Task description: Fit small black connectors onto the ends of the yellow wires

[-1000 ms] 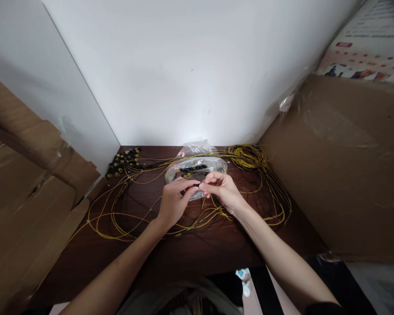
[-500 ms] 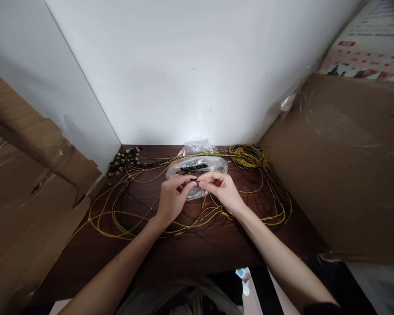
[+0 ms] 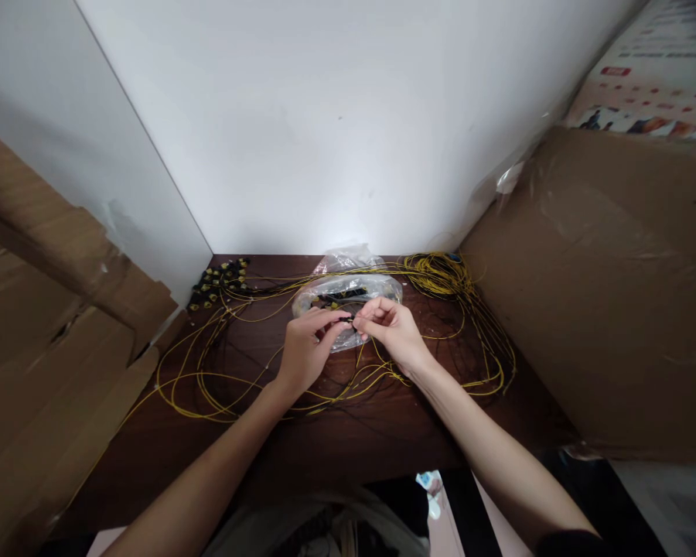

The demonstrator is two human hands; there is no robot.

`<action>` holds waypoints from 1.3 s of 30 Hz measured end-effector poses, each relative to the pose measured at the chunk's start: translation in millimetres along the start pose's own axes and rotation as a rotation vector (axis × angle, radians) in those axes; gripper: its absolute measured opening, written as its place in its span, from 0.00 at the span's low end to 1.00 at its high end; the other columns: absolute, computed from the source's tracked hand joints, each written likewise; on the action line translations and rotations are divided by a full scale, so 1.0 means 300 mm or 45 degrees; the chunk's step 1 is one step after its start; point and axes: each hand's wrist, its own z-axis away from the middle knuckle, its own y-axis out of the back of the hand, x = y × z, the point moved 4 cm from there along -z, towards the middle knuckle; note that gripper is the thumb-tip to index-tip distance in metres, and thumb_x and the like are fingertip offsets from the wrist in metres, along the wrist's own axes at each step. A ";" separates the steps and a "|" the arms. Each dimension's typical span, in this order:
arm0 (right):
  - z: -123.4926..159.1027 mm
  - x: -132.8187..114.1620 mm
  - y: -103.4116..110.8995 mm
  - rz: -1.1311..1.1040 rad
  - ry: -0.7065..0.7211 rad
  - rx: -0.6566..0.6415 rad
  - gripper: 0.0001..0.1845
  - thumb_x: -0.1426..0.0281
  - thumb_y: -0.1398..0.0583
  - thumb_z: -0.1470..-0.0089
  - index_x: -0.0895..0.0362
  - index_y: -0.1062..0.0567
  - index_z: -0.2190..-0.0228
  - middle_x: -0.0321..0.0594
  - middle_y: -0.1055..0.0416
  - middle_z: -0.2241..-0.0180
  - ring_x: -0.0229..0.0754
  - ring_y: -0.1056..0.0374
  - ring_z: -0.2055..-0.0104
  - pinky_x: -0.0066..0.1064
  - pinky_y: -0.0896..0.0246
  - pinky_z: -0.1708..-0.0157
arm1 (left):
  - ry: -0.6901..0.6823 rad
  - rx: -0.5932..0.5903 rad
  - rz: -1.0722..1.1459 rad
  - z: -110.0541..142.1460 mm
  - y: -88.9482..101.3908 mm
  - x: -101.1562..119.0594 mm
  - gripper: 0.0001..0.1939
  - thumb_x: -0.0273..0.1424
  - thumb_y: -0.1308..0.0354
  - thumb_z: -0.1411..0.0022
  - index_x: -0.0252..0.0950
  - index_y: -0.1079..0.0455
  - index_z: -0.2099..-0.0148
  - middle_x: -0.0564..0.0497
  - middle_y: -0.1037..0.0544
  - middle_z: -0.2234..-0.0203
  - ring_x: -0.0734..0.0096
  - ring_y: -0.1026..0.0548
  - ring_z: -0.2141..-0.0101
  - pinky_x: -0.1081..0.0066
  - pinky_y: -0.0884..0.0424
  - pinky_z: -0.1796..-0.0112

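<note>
My left hand [image 3: 307, 348] and my right hand [image 3: 391, 329] meet above the middle of a dark wooden table [image 3: 348, 441]. Both pinch a small black connector [image 3: 346, 318] between their fingertips, with a thin yellow wire running down from it. Just behind the hands lies a clear plastic bag [image 3: 348, 290] holding more small black parts. Loose yellow wires [image 3: 226, 387] loop across the table under and around my hands.
A cluster of black and yellow connectors [image 3: 219, 282] lies at the back left. A coiled bundle of yellow wire [image 3: 441, 275] sits at the back right. Cardboard sheets [image 3: 609, 294] wall in the right side and cardboard [image 3: 40, 333] the left. A white wall stands behind.
The hands have stayed together at the same spot, with only small finger shifts on the black connector. The view has drifted slightly.
</note>
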 end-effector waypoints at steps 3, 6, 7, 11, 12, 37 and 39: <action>0.002 -0.002 -0.004 -0.013 -0.004 0.013 0.17 0.67 0.32 0.68 0.58 0.35 0.81 0.32 0.32 0.79 0.30 0.39 0.81 0.25 0.42 0.79 | 0.014 0.004 0.013 0.004 -0.004 -0.003 0.08 0.28 0.44 0.44 0.36 0.25 0.63 0.50 0.23 0.74 0.74 0.30 0.75 0.74 0.36 0.73; 0.005 -0.004 -0.010 -0.031 0.009 0.016 0.20 0.67 0.32 0.68 0.57 0.40 0.83 0.32 0.32 0.79 0.30 0.39 0.80 0.25 0.43 0.79 | 0.026 0.008 0.026 0.006 -0.008 -0.006 0.08 0.29 0.44 0.44 0.36 0.25 0.63 0.51 0.23 0.75 0.74 0.31 0.77 0.75 0.36 0.74; 0.006 -0.005 -0.011 -0.033 0.017 0.012 0.20 0.67 0.32 0.67 0.57 0.41 0.83 0.32 0.33 0.79 0.30 0.39 0.80 0.25 0.43 0.79 | 0.027 0.009 0.025 0.007 -0.009 -0.006 0.08 0.29 0.44 0.44 0.36 0.25 0.63 0.51 0.23 0.75 0.75 0.31 0.77 0.75 0.37 0.74; 0.009 -0.001 -0.014 -0.039 0.035 -0.006 0.20 0.69 0.34 0.65 0.57 0.43 0.83 0.32 0.33 0.78 0.29 0.41 0.81 0.25 0.46 0.79 | 0.016 0.015 0.018 0.009 -0.012 -0.004 0.08 0.28 0.44 0.44 0.36 0.25 0.63 0.51 0.24 0.76 0.75 0.31 0.77 0.74 0.36 0.73; 0.010 0.000 -0.015 -0.045 0.037 -0.010 0.20 0.69 0.34 0.65 0.57 0.43 0.83 0.31 0.33 0.79 0.29 0.42 0.81 0.25 0.46 0.79 | 0.011 0.015 0.019 0.010 -0.012 -0.002 0.07 0.28 0.43 0.44 0.36 0.25 0.63 0.52 0.24 0.76 0.74 0.30 0.76 0.74 0.35 0.72; 0.009 -0.004 -0.002 0.260 -0.047 -0.072 0.08 0.68 0.38 0.59 0.60 0.29 0.81 0.33 0.34 0.83 0.30 0.42 0.82 0.23 0.46 0.82 | -0.197 -0.001 -0.130 0.004 -0.005 0.027 0.08 0.28 0.46 0.42 0.35 0.27 0.61 0.49 0.23 0.71 0.71 0.28 0.70 0.71 0.33 0.66; 0.008 0.000 0.000 0.260 -0.059 -0.075 0.08 0.68 0.39 0.59 0.60 0.29 0.81 0.34 0.34 0.83 0.30 0.43 0.83 0.23 0.46 0.82 | -0.239 -0.006 -0.171 0.005 -0.005 0.031 0.08 0.27 0.46 0.41 0.35 0.27 0.61 0.49 0.23 0.71 0.70 0.28 0.69 0.69 0.33 0.64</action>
